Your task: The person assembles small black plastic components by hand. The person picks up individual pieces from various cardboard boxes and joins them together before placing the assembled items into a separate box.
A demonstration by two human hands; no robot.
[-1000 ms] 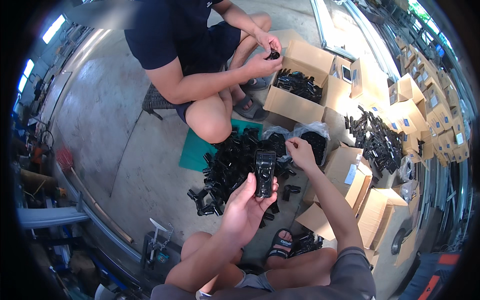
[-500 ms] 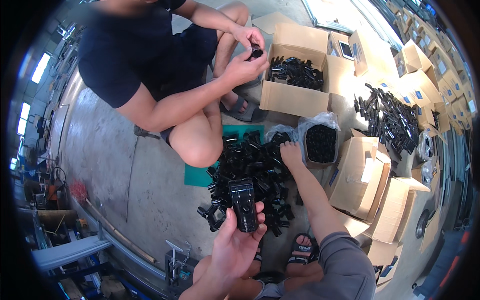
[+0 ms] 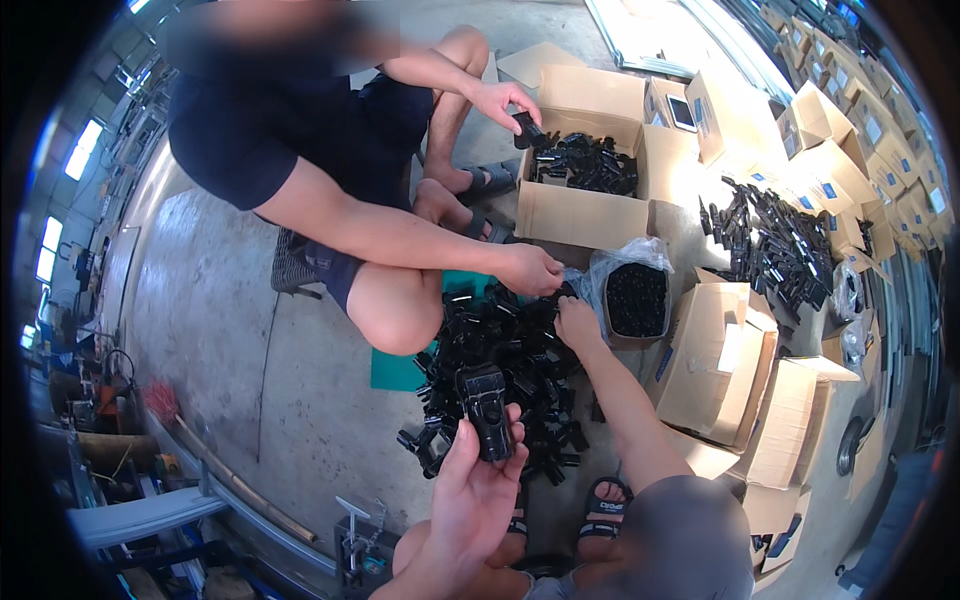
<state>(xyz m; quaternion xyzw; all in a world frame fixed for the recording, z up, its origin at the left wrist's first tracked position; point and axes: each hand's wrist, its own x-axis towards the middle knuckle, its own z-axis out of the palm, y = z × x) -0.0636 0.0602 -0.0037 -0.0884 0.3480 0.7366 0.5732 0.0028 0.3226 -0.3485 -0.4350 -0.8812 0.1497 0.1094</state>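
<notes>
My left hand [image 3: 478, 490] is closed round a glossy black bracket-like fitting [image 3: 485, 412], held upright above a heap of similar black fittings [image 3: 500, 335]. A round hole shows in its face. At the heap's far right edge, my right hand [image 3: 578, 325] reaches down beside a small plastic bag [image 3: 578, 282] of dark parts; its fingers are bent, and what they pinch is hidden. Close to it is a co-worker's hand [image 3: 535, 270], also at the bag. The co-worker's other hand [image 3: 505, 103] holds a black fitting [image 3: 527, 130] over an open carton [image 3: 585, 215].
A bag-lined box of small black parts [image 3: 637, 300] stands right of my right hand. Cardboard boxes [image 3: 705, 365] line the right side, with another pile of black parts [image 3: 770, 240] behind. A green mat [image 3: 398, 370] lies under the heap. The co-worker's knee [image 3: 395, 310] borders it.
The co-worker's hands have parted: one carries a fitting to the carton, the other has come down to the bag near my right hand. My right hand's fingers have bent downward.
</notes>
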